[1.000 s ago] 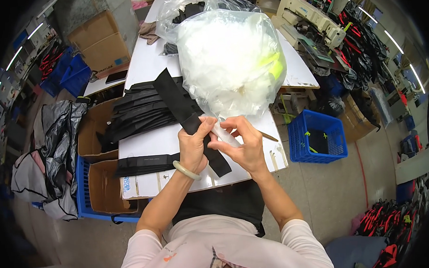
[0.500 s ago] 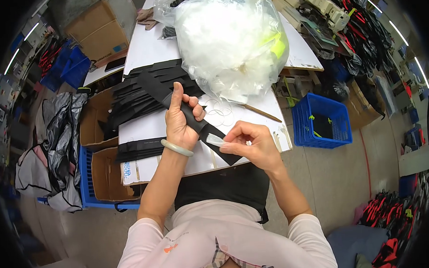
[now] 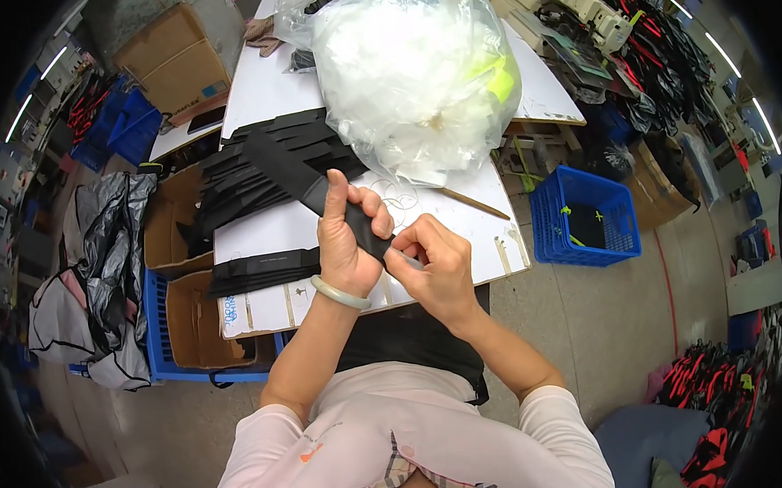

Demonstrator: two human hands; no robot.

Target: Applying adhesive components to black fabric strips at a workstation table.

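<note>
We have left hand (image 3: pixel 349 250) gripping black strip (image 3: pixel 290 168), its far end over the stack (image 3: pixel 231 185) at 10 o'clock; right hand (image 3: pixel 435 264), previously apart, now closes in at 4 o'clock, pinching strip.

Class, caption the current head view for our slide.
Left hand grips a black strip, right hand at its lower part, near a clear bag.
</note>
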